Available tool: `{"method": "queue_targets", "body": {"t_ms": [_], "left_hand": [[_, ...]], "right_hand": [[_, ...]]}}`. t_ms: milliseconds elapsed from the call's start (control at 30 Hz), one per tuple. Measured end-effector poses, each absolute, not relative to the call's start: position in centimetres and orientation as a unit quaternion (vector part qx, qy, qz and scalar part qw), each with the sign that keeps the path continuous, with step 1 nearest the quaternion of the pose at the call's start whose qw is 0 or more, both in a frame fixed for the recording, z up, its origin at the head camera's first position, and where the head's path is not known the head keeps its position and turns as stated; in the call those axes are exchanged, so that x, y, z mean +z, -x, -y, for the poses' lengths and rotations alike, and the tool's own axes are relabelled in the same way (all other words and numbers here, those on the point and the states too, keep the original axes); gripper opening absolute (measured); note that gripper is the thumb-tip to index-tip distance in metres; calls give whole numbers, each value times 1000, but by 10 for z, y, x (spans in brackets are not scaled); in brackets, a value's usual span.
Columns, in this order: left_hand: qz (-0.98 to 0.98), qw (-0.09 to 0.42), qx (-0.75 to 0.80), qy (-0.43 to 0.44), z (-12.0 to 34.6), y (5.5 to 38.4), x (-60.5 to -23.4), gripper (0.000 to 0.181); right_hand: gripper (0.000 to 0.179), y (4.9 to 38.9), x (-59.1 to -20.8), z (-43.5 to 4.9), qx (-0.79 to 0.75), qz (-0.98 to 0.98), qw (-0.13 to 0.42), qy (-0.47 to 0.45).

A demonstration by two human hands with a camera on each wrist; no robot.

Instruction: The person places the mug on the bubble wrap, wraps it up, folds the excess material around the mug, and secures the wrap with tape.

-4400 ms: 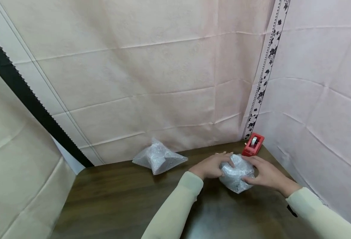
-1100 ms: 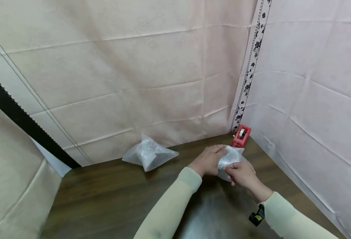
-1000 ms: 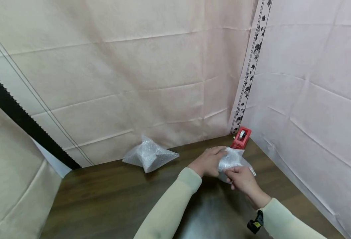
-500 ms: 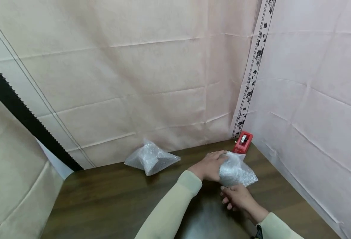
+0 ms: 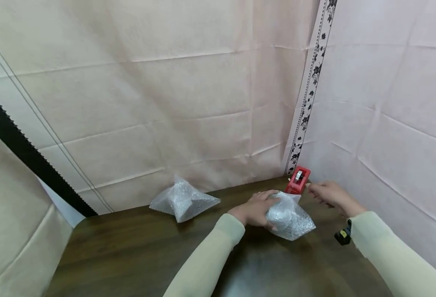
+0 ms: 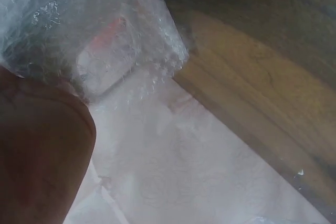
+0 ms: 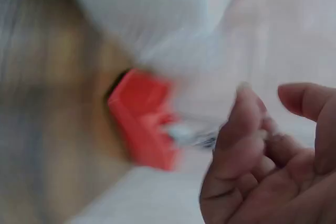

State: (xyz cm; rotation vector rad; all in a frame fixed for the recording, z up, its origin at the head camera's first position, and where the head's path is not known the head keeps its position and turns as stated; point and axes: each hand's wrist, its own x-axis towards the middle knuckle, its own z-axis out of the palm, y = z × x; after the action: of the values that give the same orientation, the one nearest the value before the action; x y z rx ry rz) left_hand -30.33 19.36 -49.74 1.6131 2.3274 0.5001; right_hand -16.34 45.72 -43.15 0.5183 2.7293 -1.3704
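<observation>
A bubble-wrapped bundle [image 5: 291,219] with pointed corners lies on the right side of the table. My left hand [image 5: 255,209] holds it from its left side, fingers over the top and thumb lower down; the palm side is hidden. Just beyond the bundle stands a red tape dispenser [image 5: 298,180] with a small roll. My right hand [image 5: 331,195] is beside the dispenser's right edge. In the right wrist view, its thumb stands apart from the loosely curled fingers [image 7: 236,156], with nothing visible between them. The dispenser [image 7: 142,121] is blurred there.
A second bubble-wrapped bundle [image 5: 183,201] sits near the back edge of the brown wooden table [image 5: 128,251]. Pale cloth [image 5: 203,103] hangs behind the table, and more cloth [image 5: 396,136] hangs close along its right side. A black device [image 5: 343,236] is strapped to the right wrist.
My right hand pinched at the bundle's front about a second ago, drew back towards me, then moved up and right to the dispenser. The left hand stays on the bundle.
</observation>
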Motion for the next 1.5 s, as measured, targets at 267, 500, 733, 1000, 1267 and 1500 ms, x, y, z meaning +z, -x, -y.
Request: {"method": "queue_targets", "body": {"t_ms": [267, 500, 733, 1000, 1267, 1500], "left_hand": [[-794, 137, 184, -563, -199, 287, -504, 93], [-805, 102, 175, -557, -207, 283, -494, 83], [-809, 105, 182, -550, -208, 292, -490, 80], [-810, 100, 183, -547, -207, 298, -487, 81], [-808, 96, 187, -551, -205, 305, -492, 80], [-810, 89, 183, -550, -202, 309, -504, 81]], "right_hand": [[55, 193, -484, -493, -611, -742, 120, -251], [49, 202, -487, -489, -601, -750, 100, -256], [43, 216, -500, -492, -595, -749, 101, -271], [31, 232, -504, -489, -640, -708, 88, -285], [17, 243, -510, -487, -648, -698, 82, -293], [22, 251, -520, -486, -638, -706, 99, -292]]}}
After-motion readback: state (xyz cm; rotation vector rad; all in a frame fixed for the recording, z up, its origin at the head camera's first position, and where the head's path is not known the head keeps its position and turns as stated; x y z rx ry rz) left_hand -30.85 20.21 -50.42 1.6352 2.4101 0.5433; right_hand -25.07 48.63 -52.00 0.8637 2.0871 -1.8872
